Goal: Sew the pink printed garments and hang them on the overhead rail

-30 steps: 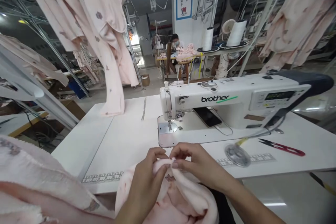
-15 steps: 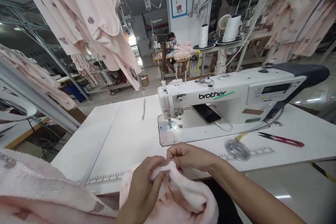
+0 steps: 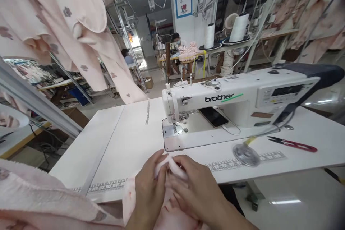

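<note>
A pale pink fleece garment (image 3: 168,210) hangs over the front edge of the sewing table, bunched between my hands. My left hand (image 3: 149,181) is closed on its edge, thumb and fingers pinching the fabric. Close beside it, my right hand (image 3: 195,183) pinches the same edge, so a small white fold stands up between the two. Both hands are just in front of the white sewing machine (image 3: 223,97), short of its needle plate (image 3: 172,130). The lower part of the garment is partly hidden by my hands and wrists.
Red-handled thread snips (image 3: 293,143) and a clear round disc (image 3: 246,154) lie right of my hands, by a printed ruler strip (image 3: 226,164). A phone (image 3: 213,116) rests under the machine arm. Pink garments (image 3: 88,25) hang at upper left; more fleece (image 3: 48,201) lies lower left.
My right hand has moved left and turned in beside my left hand, now gripping the fabric edge next to it. The hanging garments at upper left have swung left.
</note>
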Tool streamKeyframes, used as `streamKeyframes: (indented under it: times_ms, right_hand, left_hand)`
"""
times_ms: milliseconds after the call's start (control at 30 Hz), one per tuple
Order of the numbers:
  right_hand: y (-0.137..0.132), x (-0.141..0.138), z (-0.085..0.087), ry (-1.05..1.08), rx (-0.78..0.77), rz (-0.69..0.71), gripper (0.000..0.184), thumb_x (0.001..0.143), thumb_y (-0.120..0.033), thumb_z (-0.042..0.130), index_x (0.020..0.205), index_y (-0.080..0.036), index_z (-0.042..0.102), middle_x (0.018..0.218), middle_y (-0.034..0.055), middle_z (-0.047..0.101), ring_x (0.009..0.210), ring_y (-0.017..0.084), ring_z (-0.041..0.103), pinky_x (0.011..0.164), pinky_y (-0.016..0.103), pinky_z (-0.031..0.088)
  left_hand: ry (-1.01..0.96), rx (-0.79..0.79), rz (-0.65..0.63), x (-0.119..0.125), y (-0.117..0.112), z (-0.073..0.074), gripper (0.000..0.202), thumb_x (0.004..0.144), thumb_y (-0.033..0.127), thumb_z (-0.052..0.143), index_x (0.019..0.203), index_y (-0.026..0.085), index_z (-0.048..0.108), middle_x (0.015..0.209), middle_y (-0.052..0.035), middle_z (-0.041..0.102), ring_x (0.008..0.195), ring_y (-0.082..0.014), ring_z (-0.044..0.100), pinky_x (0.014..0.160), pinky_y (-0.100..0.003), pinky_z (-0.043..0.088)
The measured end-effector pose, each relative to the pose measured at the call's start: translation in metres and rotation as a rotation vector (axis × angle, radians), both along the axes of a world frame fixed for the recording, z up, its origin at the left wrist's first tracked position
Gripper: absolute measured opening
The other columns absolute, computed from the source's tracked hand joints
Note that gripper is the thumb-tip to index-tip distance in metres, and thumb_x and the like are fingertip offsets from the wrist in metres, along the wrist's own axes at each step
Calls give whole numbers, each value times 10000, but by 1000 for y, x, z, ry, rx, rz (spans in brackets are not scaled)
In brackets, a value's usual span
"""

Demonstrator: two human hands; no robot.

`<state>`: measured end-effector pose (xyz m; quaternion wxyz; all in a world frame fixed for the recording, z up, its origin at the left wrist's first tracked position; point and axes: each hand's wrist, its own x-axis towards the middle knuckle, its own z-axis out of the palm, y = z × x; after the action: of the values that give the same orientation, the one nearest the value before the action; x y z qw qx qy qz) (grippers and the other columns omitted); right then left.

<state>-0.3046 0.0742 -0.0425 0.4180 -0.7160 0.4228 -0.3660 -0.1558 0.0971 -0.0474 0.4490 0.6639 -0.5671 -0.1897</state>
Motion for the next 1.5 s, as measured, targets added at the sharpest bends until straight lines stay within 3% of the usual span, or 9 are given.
streamKeyframes:
  times_ms: [133,300,367,500,600,800,900,1200,1500]
  right_hand:
    - [-8,-5,-5,57,-86,58,189,916,-186,392,948,-239,570,903,-10,625,784,148,566,677,252,390]
    - [-29,-21,-2,15,-149,268,199,933,-192,412,955,-231,606,920,-12,620,856,131,562,736,226,391]
    - [-32,-24,0,43,-162,270,217,916,-150,421,961,-235,616,903,-16,616,836,128,561,720,223,388]
    - [-41,-21,2,124,-122,63,184,871,-162,482,833,-242,643,795,-32,609,731,124,554,644,225,367]
    - [-64,-14,-7,185,-108,-111,158,830,-260,562,685,-224,613,735,-35,612,713,134,554,619,229,348]
    - [-121,-4,-44,425,-68,-203,172,864,-277,502,759,-201,614,826,9,653,774,161,579,618,243,321]
    - [-136,-1,-56,493,-44,-200,171,871,-273,482,805,-193,618,837,33,655,793,178,580,625,253,317]
    - [-171,3,-61,615,118,-203,187,793,-342,521,720,-212,634,711,25,639,678,178,564,580,254,347]
    - [-170,2,-60,647,100,-234,211,804,-304,483,736,-196,651,692,17,638,668,156,551,579,239,346]
  left_hand:
    - [82,114,-106,6,-8,5,276,831,338,539,1078,232,600,1036,-20,676,1013,-178,610,887,-288,489]
    - [50,226,-528,20,-20,25,330,887,326,471,1183,249,592,1238,-40,571,1120,-185,538,954,-292,442]
    - [57,275,-586,19,-23,30,344,896,307,451,1215,260,571,1240,-31,572,1133,-185,527,974,-299,427]
    - [2,308,-430,13,-40,30,280,861,288,492,1081,243,659,1032,-13,679,951,-184,611,838,-279,482]
    - [-91,277,-351,11,-71,18,237,831,321,512,944,220,694,895,-1,702,829,-187,627,732,-263,477]
    - [-137,343,-493,13,-137,-23,271,824,306,461,900,147,668,907,-44,686,861,-189,616,750,-263,462]
    - [-172,342,-462,14,-154,-38,275,826,266,429,935,150,653,984,-71,653,947,-199,589,830,-294,435]
    - [-242,422,-336,11,-180,-48,187,790,281,473,833,192,632,866,-37,677,818,-205,602,685,-281,404]
    - [-320,477,-260,0,-182,-43,157,803,258,463,814,191,605,874,-40,662,820,-206,596,654,-273,382]
